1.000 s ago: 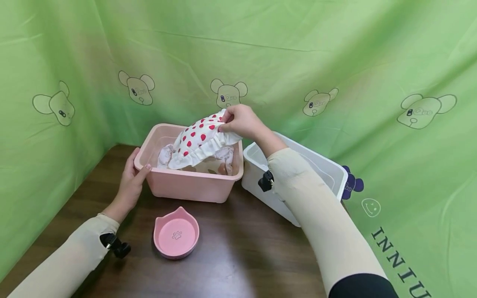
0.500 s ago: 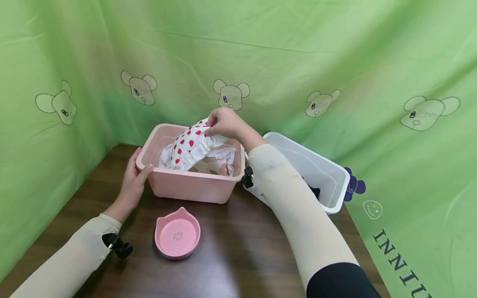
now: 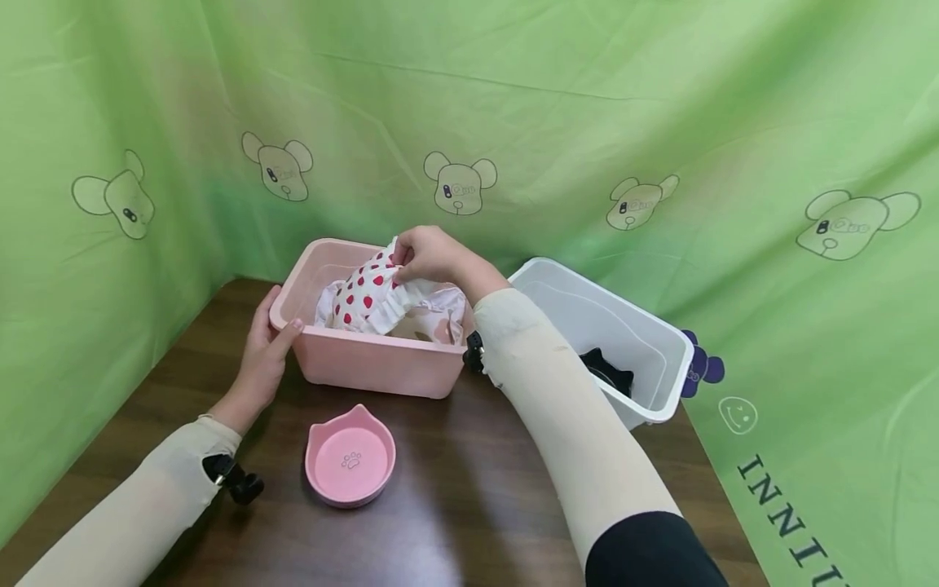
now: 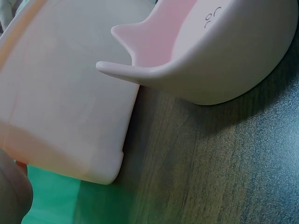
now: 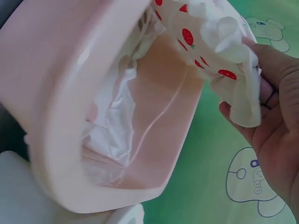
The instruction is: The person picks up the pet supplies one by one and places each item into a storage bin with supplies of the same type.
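A green curtain [image 3: 557, 73] printed with bear faces hangs behind and along both sides of the dark wood-grain tabletop [image 3: 477, 514]. On it, a white plastic bin [image 3: 686, 368] sits at an angle to the right of a pink plastic bin [image 3: 374, 367]. The strawberry-print cloth [image 3: 359, 297], white with a ruffled edge, is partly inside the pink bin, its upper end lifted towards the rim. A second white cloth [image 3: 446, 303] with brownish patches lies beneath it. The right hand [image 3: 438, 254] has a narrow grip, pinching the strawberry-print cloth between thumb and fingers. The left hand [image 3: 258, 352] grips the pink bin's front left corner, thumb over the rim. A pink cat-eared bowl [image 3: 350, 458] with a paw print stands near the pink bin's front. A black pointed object [image 3: 607, 371] lies inside the white bin.
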Demonstrator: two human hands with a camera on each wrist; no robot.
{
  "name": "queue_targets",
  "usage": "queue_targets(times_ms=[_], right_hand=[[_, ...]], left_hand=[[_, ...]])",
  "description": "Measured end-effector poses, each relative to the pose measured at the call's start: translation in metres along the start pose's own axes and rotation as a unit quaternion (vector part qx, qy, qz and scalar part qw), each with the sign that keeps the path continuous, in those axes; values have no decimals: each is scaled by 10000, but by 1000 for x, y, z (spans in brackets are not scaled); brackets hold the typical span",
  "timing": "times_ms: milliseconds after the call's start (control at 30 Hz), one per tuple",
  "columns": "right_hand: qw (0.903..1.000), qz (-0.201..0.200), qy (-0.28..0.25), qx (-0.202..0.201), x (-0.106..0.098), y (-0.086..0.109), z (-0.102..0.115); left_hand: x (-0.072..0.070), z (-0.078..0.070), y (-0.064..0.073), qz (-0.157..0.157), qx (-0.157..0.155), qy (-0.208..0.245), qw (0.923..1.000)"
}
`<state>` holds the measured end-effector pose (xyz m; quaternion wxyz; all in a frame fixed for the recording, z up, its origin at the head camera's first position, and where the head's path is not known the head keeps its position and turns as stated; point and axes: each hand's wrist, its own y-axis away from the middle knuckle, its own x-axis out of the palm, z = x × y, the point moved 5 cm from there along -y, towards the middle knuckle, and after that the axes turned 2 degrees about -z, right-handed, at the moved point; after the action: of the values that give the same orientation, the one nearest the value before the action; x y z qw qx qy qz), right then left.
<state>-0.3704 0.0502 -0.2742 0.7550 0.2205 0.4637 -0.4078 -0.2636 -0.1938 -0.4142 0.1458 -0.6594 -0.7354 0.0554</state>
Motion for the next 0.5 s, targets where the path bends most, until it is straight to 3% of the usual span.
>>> queue_targets(times_ms=[400, 500], right_hand=[[9989, 387, 264, -35, 14, 12, -5], [9979, 571, 271, 129, 16, 18, -3]], left_hand=[[-3, 0, -1, -25, -6, 70, 10000], [-2, 1, -1, 50, -31, 75, 10000]])
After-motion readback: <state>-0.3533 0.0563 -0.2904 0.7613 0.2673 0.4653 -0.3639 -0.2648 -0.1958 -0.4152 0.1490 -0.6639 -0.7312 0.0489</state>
